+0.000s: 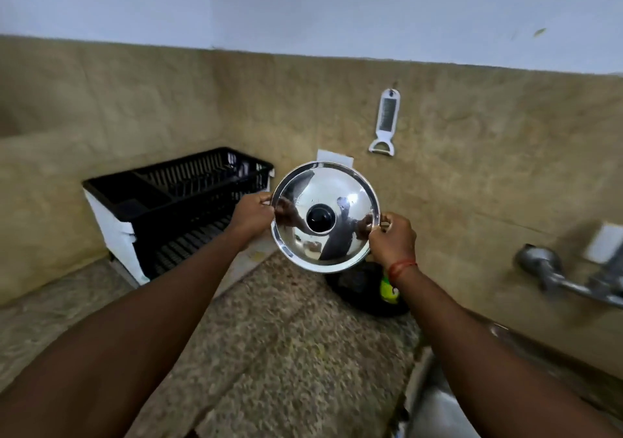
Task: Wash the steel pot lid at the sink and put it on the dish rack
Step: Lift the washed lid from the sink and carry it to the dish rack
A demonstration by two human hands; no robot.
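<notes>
both hands pinch the lid (325, 216) by opposite rims, left hand (253, 215) and right hand (392, 240), holding it upright mid-frame above the table (286, 336). the dish rack (178, 201) sits just left of it, nearer the left hand.

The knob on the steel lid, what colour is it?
Black. The knob sits at the centre of the shiny steel lid, seen in the head view.

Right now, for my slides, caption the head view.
Left hand and right hand hold the steel lid by its rim, near the black dish rack.
</notes>
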